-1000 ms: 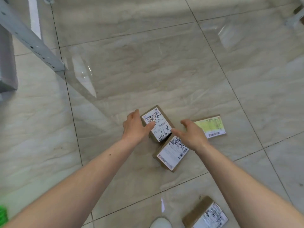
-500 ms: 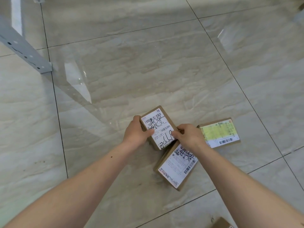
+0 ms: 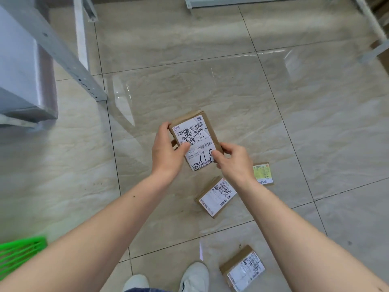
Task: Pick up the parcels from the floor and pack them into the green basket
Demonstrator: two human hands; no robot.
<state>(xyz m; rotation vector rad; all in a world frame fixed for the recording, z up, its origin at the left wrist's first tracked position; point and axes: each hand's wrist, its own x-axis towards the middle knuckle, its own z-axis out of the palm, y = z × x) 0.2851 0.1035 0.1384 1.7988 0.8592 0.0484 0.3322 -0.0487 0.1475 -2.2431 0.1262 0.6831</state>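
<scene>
A brown cardboard parcel (image 3: 194,140) with a white scribbled label is held up off the floor. My left hand (image 3: 167,153) grips its left edge and my right hand (image 3: 233,163) pinches its lower right corner. Three more parcels lie on the tiles: one with a white label (image 3: 215,197) just below my right hand, one with a yellow-green label (image 3: 263,173) partly hidden behind my right wrist, and one (image 3: 243,268) near my right shoe. A corner of the green basket (image 3: 17,252) shows at the lower left edge.
A grey metal shelf post (image 3: 63,53) and a grey box (image 3: 19,68) stand at the left. More shelf legs (image 3: 372,51) stand at the far right. My white shoes (image 3: 194,275) are at the bottom. Glossy beige tiles cover the floor.
The scribbled parcel has been lifted off the floor in both hands. The view pulled back and up, bringing the basket corner, my shoes and the fourth parcel into sight.
</scene>
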